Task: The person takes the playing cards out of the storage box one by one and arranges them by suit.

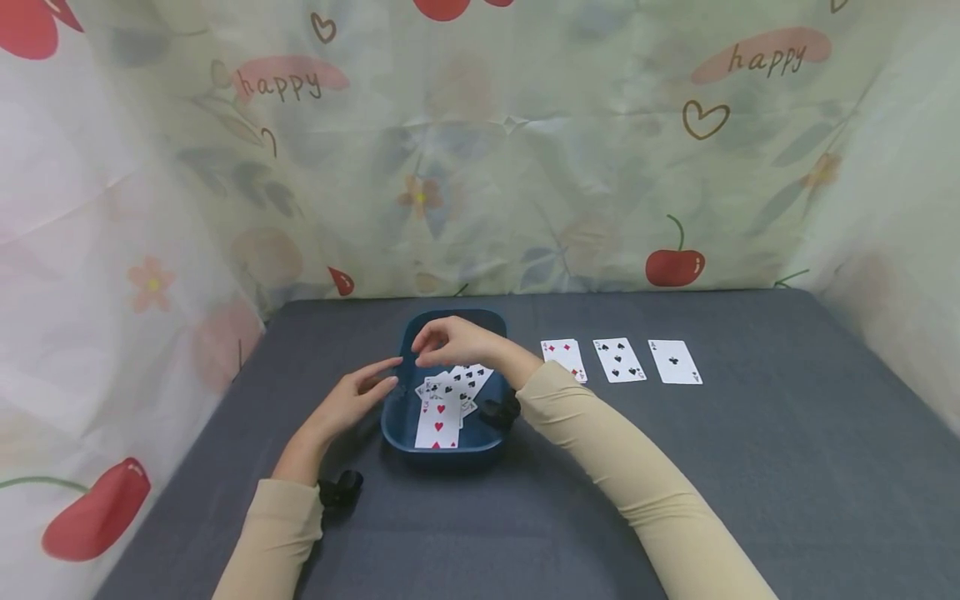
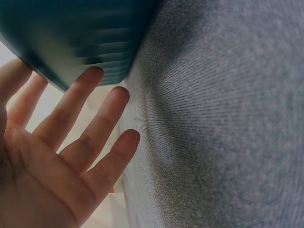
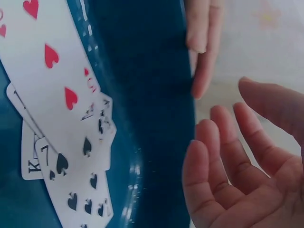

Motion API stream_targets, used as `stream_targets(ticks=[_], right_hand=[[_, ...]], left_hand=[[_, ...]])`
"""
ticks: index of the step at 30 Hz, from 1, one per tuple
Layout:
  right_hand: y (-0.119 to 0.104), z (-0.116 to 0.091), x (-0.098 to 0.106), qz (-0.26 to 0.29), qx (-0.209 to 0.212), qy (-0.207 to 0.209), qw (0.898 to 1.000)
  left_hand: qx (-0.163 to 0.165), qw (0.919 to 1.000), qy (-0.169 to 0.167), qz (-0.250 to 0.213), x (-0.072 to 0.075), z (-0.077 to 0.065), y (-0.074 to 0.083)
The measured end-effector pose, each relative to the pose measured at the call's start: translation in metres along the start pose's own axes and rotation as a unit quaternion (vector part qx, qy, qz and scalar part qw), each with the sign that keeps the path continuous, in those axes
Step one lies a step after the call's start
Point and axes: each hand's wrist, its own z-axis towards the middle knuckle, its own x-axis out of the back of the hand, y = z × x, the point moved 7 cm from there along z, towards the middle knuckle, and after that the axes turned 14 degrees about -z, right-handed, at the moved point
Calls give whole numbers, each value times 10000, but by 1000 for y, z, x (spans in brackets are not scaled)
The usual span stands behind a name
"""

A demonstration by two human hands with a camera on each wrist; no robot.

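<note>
Uppermost in the blue tray (image 1: pixel 471 452), at its near edge, is the hearts card (image 1: pixel 438 417); it partly covers the pile (image 1: pixel 471 382), so a careless pinch could drag two cards together. The left hand (image 1: pixel 343 406) is just beside the tray's left edge, with fingers spread; I cannot tell if it touches. If it pushed hard there, the tray might slide and the pile become mixed. The pile lies to the right of this hand. The right hand (image 1: pixel 459 343) is above the tray, beyond the pile, its fingers loosely bent and holding nothing. Past the tray's right edge, toward the table's far edge, lie the diamonds cards (image 1: pixel 562 356); the right sleeve (image 1: pixel 600 442) could, in my judgement, brush them if the forearm swings outward.
</note>
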Motion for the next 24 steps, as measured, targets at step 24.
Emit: stream_targets(ticks=[24], right_hand=[[28, 17, -40, -983, -723, -962, 9878]], left_hand=[[-298, 9995, -89, -17, -1, -2, 7]])
